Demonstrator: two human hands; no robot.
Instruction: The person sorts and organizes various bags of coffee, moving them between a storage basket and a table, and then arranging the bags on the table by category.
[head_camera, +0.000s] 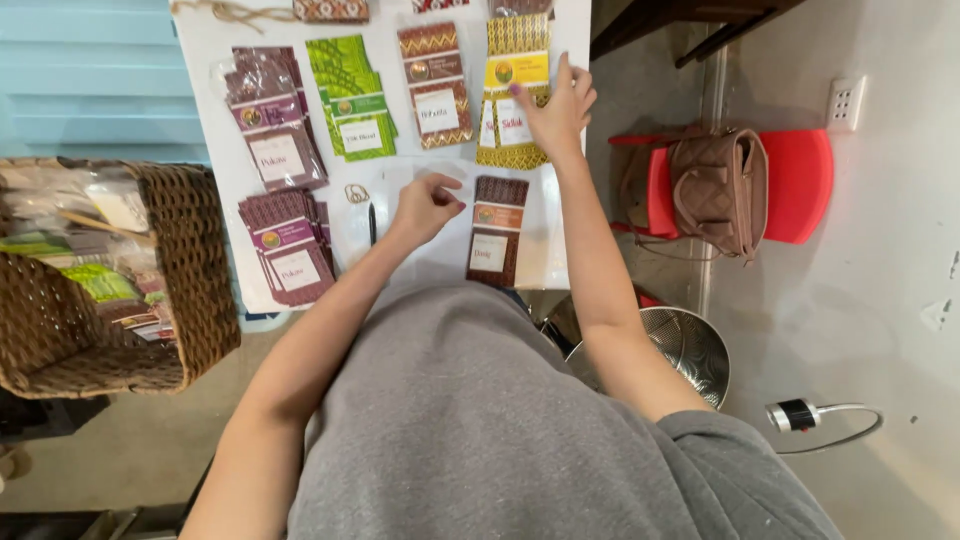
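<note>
My right hand (556, 107) rests with fingers spread on a stack of yellow patterned packets (514, 60) at the far right of the white table (205, 50). Over the table's middle my left hand (425, 207) is curled into a loose fist; whether it pinches anything I cannot tell. A dark brown packet (496, 230) lies just right of it. A black pen (372, 222) and a small metal ring (356, 193) lie just left of it. Maroon packets (290, 247), purple packets (272, 115), green packets (352, 97) and a brown-orange packet (435, 85) lie in rows.
A woven basket (190, 290) full of more packets stands at the left. A brown quilted bag (718, 188) sits on a red stool (800, 180) to the right. A metal bowl (680, 345) is on the floor by a wall socket (843, 103) and a cable (820, 415).
</note>
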